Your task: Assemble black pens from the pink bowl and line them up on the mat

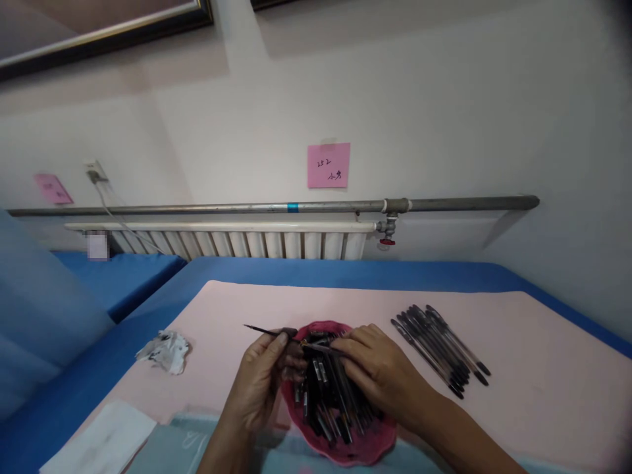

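Note:
My left hand [263, 368] pinches a thin dark pen refill [259, 328] whose tip points out to the left. Closed around a pen barrel [320, 348] is my right hand [378, 362], level with the left one. The inner ends of refill and barrel come close together between the hands; whether they touch I cannot tell. Both hands are over a pink basket [363, 454] with a scalloped rim, filled with black pen parts [338, 395]. To the right of the basket lies a row of several assembled, capped pens [434, 349].
A pink sheet [237, 306] covers the blue table [375, 273]. Crumpled tissue [168, 351] and a folded white cloth or paper [101, 441] lie left. Behind are a radiator [274, 245], a metal pipe [222, 209] and a pink note [328, 164] on the wall.

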`<control>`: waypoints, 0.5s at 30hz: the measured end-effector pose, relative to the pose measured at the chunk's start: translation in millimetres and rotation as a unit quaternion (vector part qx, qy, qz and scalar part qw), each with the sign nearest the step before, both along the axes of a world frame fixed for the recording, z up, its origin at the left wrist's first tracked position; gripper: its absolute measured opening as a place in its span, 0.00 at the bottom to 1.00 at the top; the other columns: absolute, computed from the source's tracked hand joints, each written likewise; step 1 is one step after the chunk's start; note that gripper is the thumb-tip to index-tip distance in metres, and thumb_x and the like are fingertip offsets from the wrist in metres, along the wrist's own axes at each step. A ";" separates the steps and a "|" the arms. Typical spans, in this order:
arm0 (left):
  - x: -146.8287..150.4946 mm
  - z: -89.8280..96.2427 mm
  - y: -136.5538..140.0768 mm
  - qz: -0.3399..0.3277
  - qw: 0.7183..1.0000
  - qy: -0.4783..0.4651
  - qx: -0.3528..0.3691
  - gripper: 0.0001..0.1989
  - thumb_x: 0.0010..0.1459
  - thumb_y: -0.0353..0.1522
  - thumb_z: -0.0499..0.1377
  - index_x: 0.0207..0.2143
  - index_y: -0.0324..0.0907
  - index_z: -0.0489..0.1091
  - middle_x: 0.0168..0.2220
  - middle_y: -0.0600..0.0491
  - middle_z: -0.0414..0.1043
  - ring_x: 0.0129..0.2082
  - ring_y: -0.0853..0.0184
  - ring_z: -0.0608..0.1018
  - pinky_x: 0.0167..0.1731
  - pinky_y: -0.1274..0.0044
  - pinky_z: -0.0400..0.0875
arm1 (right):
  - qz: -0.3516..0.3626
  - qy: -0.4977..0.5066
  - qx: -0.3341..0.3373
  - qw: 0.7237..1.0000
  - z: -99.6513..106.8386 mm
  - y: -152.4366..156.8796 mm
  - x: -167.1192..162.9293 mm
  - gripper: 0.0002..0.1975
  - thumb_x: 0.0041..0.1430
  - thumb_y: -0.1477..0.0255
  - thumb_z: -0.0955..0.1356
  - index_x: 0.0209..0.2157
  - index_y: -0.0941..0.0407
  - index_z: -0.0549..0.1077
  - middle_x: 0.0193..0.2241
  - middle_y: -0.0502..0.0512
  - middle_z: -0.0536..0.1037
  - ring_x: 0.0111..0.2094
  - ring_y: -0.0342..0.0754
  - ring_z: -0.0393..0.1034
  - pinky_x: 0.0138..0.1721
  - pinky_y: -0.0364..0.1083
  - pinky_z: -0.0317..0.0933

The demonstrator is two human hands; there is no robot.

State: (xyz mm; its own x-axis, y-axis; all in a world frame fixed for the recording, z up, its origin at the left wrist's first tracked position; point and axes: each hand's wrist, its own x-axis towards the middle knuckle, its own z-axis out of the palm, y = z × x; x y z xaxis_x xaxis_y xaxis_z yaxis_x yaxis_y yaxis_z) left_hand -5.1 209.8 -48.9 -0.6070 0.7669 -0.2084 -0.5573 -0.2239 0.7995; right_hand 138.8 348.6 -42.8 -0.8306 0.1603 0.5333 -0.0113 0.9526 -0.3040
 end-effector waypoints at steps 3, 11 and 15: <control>4.1 -5.2 2.4 -0.022 0.999 0.025 -0.003 0.12 0.47 0.34 0.65 0.33 0.35 0.74 0.22 0.51 0.75 0.19 0.72 0.74 0.20 0.81 0.67 | 0.002 0.004 -0.030 1.000 0.1 -3.6 -1.0 0.10 0.58 0.77 0.62 0.39 0.54 0.73 0.31 0.55 0.76 0.34 0.48 0.68 0.36 0.49 0.62; 16.0 -13.8 6.8 -0.100 0.990 0.089 0.046 0.14 0.49 0.30 0.64 0.41 0.40 0.74 0.31 0.51 0.75 0.25 0.72 0.73 0.22 0.82 0.64 | 0.003 0.020 -0.291 0.957 -5.2 -23.6 -8.6 0.10 0.53 0.79 0.63 0.35 0.53 0.72 0.31 0.50 0.78 0.33 0.46 0.72 0.34 0.45 0.67; 20.6 -16.5 8.1 -0.122 0.986 0.113 0.008 0.13 0.50 0.31 0.63 0.40 0.39 0.74 0.36 0.48 0.75 0.30 0.69 0.74 0.26 0.80 0.68 | -0.010 0.036 -0.383 0.923 -5.4 -29.9 -9.8 0.05 0.54 0.76 0.63 0.31 0.53 0.70 0.26 0.49 0.76 0.28 0.46 0.72 0.29 0.44 0.67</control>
State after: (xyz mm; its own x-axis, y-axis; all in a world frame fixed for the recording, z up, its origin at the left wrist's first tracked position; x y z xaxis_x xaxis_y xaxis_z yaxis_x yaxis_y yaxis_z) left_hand 15.5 217.9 -65.4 -0.4340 0.8977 -0.0760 -0.4034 -0.1182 0.9073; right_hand 129.0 318.7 -48.3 -0.7896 0.5287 0.3114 -0.0425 0.4592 -0.8873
